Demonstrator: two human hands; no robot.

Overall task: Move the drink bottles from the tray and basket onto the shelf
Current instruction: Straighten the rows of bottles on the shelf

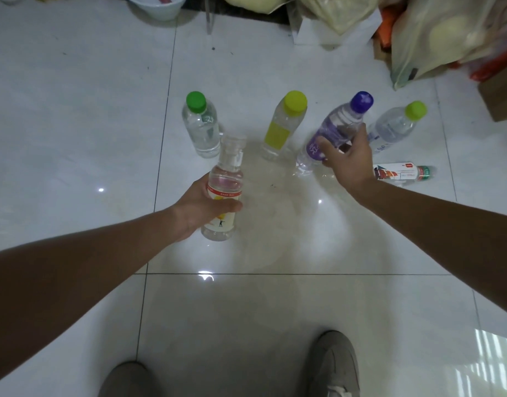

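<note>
- The glossy white tiled floor [75,110] is lying open to the left and towards the grey shoes [335,365], which are being cut off by the bottom edge.
- Translucent plastic bags [435,38] are crowding the top right corner. They are running out of frame, and their contents are too blurred to identify.
- Four clear plastic bottles are standing on the floor in a row, well apart: the green-capped bottle [202,130], the yellow-labelled bottle [281,130], the purple-capped bottle [332,130] and the lime-capped bottle [389,130].
- A red-and-green-labelled bottle [401,173] is lying on its side, partly hidden behind the right wrist.
- The right hand [349,161] is wrapping thumb and fingers round the purple-capped bottle.
- The left hand [200,207] is gripping a clear-capped bottle [225,179] by its label.
</note>
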